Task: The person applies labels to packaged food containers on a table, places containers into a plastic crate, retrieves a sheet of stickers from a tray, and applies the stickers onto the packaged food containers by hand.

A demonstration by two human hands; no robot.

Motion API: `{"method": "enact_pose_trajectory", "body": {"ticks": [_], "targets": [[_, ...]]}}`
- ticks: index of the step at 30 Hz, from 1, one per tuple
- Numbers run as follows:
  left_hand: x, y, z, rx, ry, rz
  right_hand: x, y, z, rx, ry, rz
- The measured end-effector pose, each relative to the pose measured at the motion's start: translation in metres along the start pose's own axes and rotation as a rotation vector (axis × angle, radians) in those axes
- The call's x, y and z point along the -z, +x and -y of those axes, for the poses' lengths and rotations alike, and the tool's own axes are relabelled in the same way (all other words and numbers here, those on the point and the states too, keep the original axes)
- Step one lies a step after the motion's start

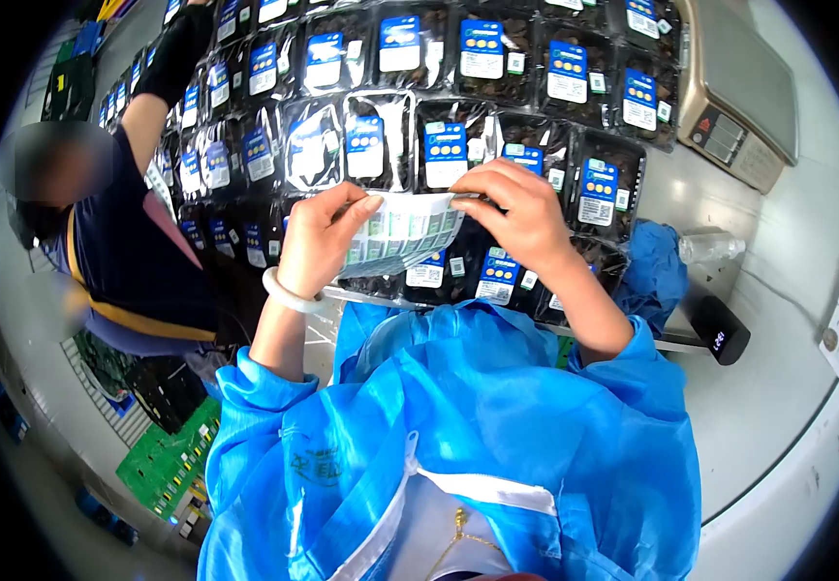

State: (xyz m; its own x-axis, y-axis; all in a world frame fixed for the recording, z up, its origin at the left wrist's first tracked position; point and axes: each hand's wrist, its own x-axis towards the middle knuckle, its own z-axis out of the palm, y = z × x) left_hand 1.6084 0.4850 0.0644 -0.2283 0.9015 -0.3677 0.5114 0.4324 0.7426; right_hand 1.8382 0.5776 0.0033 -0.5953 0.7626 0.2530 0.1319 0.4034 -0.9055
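Observation:
A sheet of small green-and-white stickers hangs bent between my two hands, above the wrapped trays. My left hand pinches its upper left corner between thumb and fingers; a pale bangle circles that wrist. At the upper right corner, my right hand is closed with thumb and forefinger on the sheet's edge. Just beyond my fingers lies a film-wrapped black tray with a blue-and-white label. Beside it, another wrapped tray carries a small square sticker next to its big label. The sheet and hands partly cover nearer trays.
Rows of similar wrapped trays fill the table. A scale stands at the right, near a blue cloth bundle, a clear bottle and a black digital clock. At the left, another person reaches over the trays.

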Motion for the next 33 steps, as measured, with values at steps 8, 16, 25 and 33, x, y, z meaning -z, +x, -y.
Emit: {"method": "enact_pose_trajectory", "body": {"ticks": [8,16,25,33], "targets": [[-0.009,0.016,-0.005,0.172,-0.203,0.132,0.017,0.000,-0.018,0.180,-0.009,-0.109],[-0.010,0.031,-0.014,0.154,-0.178,0.092,0.156,0.033,-0.117,-0.565,0.247,-0.651],[-0.016,0.044,-0.034,0.035,-0.062,0.129,0.199,0.049,-0.257,-0.673,-0.358,-0.452],[-0.023,0.065,-0.051,-0.001,-0.229,-0.053,0.154,0.056,-0.128,-0.498,-0.132,-0.456]]}}
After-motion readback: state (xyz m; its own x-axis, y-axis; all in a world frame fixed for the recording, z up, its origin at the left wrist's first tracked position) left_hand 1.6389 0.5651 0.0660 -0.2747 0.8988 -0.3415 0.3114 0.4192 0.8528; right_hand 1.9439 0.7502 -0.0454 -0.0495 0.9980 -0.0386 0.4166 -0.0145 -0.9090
